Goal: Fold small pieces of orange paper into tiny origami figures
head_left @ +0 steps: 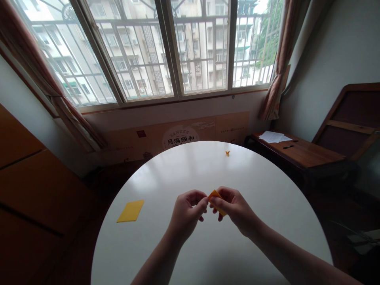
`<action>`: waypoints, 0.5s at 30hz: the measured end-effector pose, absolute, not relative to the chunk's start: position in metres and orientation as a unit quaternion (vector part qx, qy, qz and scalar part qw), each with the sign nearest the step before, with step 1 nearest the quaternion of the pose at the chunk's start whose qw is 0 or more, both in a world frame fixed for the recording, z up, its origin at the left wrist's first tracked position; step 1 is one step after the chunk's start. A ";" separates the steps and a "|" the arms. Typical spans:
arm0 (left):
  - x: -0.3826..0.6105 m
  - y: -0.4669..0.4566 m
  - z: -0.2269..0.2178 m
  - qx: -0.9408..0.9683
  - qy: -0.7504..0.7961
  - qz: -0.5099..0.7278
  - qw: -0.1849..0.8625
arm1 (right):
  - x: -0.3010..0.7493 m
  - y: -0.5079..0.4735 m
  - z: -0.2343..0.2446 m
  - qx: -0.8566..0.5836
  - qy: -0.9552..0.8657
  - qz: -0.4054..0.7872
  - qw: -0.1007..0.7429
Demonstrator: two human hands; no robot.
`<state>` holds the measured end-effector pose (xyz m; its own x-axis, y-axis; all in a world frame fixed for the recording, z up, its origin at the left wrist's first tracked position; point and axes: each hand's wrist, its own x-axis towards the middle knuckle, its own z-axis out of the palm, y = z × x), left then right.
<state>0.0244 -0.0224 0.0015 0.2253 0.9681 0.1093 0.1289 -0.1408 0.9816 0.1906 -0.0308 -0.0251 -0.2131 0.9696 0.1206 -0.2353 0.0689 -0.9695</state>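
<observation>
around us we see a round white table (258,245), with a flat yellow paper square (130,211) toward its left edge and a small folded yellow figure (227,153) near its far edge, right of the middle. beyond it we have a barred window (142,51) with gathered curtains (274,87) at its sides, and at the right a wooden bench (323,152) bearing white sheets (271,136). our own right thumb covers part of the folded orange paper (215,193), which sits between our hands: our right hand (233,204) pinches it between thumb and fingers, its upper corner showing above the thumb. our left hand (188,206) brings thumb and forefinger together at the paper's left corner; whether they pinch it, we cannot tell.
</observation>
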 end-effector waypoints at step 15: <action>0.023 -0.022 0.001 0.615 0.456 0.421 0.487 | 0.191 -0.028 -0.029 -0.349 -0.474 0.575 0.568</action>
